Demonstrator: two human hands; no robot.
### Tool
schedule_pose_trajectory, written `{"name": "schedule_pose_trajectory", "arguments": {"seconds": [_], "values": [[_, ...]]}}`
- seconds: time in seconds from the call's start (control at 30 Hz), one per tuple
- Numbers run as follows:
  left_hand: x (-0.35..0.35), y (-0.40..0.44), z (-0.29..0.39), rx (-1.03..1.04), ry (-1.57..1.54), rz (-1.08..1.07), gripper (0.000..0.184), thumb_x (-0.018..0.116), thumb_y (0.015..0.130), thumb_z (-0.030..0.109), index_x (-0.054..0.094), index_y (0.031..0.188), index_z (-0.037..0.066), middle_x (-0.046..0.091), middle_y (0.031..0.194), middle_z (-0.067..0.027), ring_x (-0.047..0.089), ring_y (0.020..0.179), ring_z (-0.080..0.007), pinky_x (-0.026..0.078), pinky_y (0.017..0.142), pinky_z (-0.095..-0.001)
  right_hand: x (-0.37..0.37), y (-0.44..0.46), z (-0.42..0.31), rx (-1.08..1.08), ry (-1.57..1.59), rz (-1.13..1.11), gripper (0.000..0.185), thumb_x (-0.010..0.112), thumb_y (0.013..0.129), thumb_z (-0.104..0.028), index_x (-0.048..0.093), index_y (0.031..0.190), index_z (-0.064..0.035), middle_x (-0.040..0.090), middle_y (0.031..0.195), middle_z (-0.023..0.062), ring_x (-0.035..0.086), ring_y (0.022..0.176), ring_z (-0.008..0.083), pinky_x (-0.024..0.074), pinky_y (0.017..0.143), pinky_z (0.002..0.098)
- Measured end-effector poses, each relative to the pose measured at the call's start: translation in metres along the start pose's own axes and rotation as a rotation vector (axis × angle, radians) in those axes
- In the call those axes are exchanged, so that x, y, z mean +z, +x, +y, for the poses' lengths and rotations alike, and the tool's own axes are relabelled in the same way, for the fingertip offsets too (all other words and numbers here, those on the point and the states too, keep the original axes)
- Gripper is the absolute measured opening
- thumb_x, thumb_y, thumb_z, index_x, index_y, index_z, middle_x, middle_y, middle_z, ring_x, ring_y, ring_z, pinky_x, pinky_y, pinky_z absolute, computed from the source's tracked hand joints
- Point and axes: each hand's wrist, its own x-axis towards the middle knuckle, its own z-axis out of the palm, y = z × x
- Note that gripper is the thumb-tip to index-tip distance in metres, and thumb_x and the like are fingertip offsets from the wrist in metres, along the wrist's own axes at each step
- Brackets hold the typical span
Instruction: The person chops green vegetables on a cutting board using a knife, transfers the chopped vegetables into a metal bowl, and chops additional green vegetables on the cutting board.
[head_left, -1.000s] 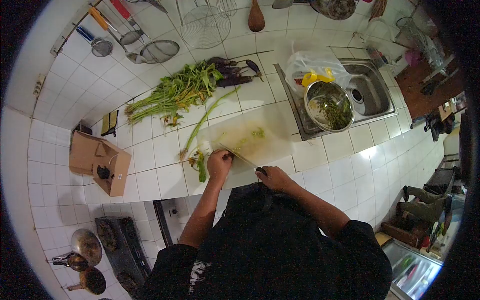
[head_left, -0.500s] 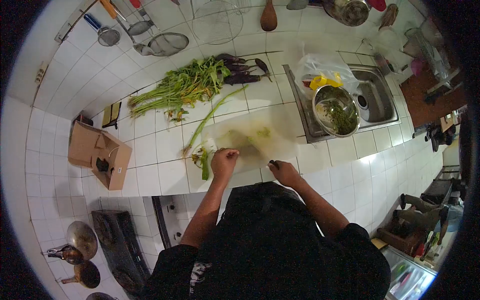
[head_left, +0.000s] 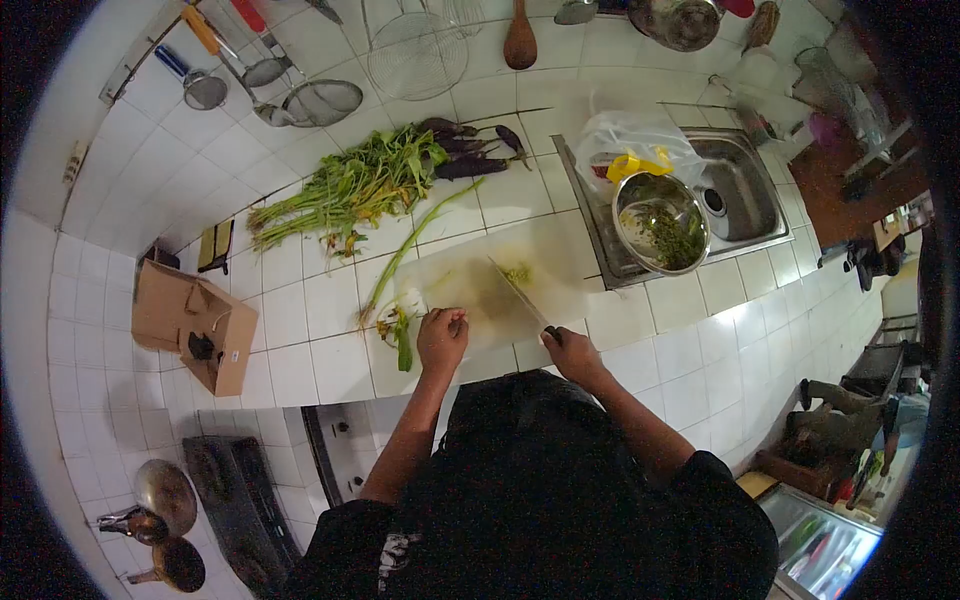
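Observation:
My right hand point(head_left: 570, 356) grips the dark handle of a kitchen knife point(head_left: 516, 290), its blade slanting up and left over a pale chopping board point(head_left: 562, 262). Beside the blade lies a small heap of chopped greens point(head_left: 516, 273). At the board's lower left edge is my left hand point(head_left: 442, 340), fingers curled closed; whatever might be inside them is hidden. Just left of that hand sit leafy trimmings point(head_left: 400, 338). One long green stalk point(head_left: 408, 243) lies on the tiles along the board's left side.
Behind the board are a bunch of leafy greens point(head_left: 350, 185) and several eggplants point(head_left: 470, 160). A steel bowl point(head_left: 624, 232) holding chopped greens rests at the sink's edge point(head_left: 780, 215), near a plastic bag point(head_left: 640, 140). An open cardboard box point(head_left: 232, 345) stands left.
The knife, blurred half a second ago, now shows sharply with its blade beside the chopped greens. My left hand stays near the board's left edge, still curled. The whole view has shifted slightly.

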Motion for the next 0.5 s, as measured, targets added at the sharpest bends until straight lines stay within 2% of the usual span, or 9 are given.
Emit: {"name": "schedule_pose_trajectory", "arguments": {"seconds": [0.1, 0.17, 0.23, 0.37, 0.4, 0.5], "values": [[-0.001, 0.002, -0.001, -0.006, -0.054, -0.032, 0.012, 0.072, 0.077, 0.015, 0.069, 0.088, 0.01, 0.061, 0.083, -0.0074, 0.063, 0.078, -0.0248, 0.052, 0.071, -0.0363, 0.003, -0.004, 0.006, -0.016, 0.057, 0.038, 0.053, 0.044, 0.096, -0.048, 0.062, 0.104, 0.0012, 0.065, 0.093, 0.028, 0.062, 0.093, 0.0449, 0.0478, 0.083, 0.0524], [-0.006, 0.004, 0.002, -0.082, -0.14, -0.098, 0.013, 0.072, 0.076, 0.015, 0.069, 0.088, 0.009, 0.061, 0.087, -0.0076, 0.063, 0.079, -0.0249, 0.052, 0.072, -0.0365, 0.006, -0.005, 0.014, -0.051, 0.096, 0.073, 0.053, 0.044, 0.096, -0.048, 0.062, 0.103, 0.0012, 0.065, 0.092, 0.0282, 0.062, 0.092, 0.0448, 0.0479, 0.082, 0.052], [-0.006, 0.005, 0.002, -0.071, -0.104, -0.104, 0.013, 0.072, 0.076, 0.015, 0.07, 0.088, 0.009, 0.06, 0.089, -0.0079, 0.064, 0.079, -0.0246, 0.052, 0.072, -0.0365, 0.007, -0.01, 0.009, -0.056, 0.163, 0.011, 0.049, 0.049, 0.096, -0.043, 0.062, 0.1, 0.0039, 0.065, 0.084, 0.0252, 0.064, 0.082, 0.0408, 0.0473, 0.073, 0.0478], [-0.003, 0.004, -0.001, -0.085, -0.083, -0.112, 0.013, 0.072, 0.076, 0.015, 0.07, 0.087, 0.009, 0.06, 0.089, -0.0084, 0.063, 0.078, -0.0238, 0.051, 0.072, -0.0361, 0.02, 0.004, 0.001, -0.061, 0.214, -0.096, 0.053, 0.046, 0.096, -0.046, 0.062, 0.1, 0.0041, 0.065, 0.084, 0.0255, 0.064, 0.083, 0.0398, 0.0474, 0.076, 0.0471], [-0.007, 0.005, 0.003, -0.075, -0.058, -0.129, 0.013, 0.073, 0.076, 0.015, 0.07, 0.087, 0.008, 0.06, 0.088, -0.0088, 0.063, 0.078, -0.0236, 0.051, 0.072, -0.035, 0.027, 0.011, 0.0, -0.092, 0.224, -0.088, 0.06, 0.042, 0.096, -0.052, 0.062, 0.1, 0.0043, 0.064, 0.091, 0.0293, 0.061, 0.091, 0.0462, 0.0462, 0.083, 0.0515], [-0.004, 0.003, -0.003, -0.076, -0.081, -0.112, 0.013, 0.074, 0.076, 0.014, 0.071, 0.087, 0.008, 0.06, 0.088, -0.0084, 0.063, 0.077, -0.0228, 0.052, 0.072, -0.0337, 0.03, 0.025, 0.003, -0.002, 0.24, -0.097, 0.063, 0.042, 0.095, -0.054, 0.063, 0.103, 0.0045, 0.064, 0.094, 0.0294, 0.061, 0.094, 0.0452, 0.0458, 0.085, 0.0508]]}}
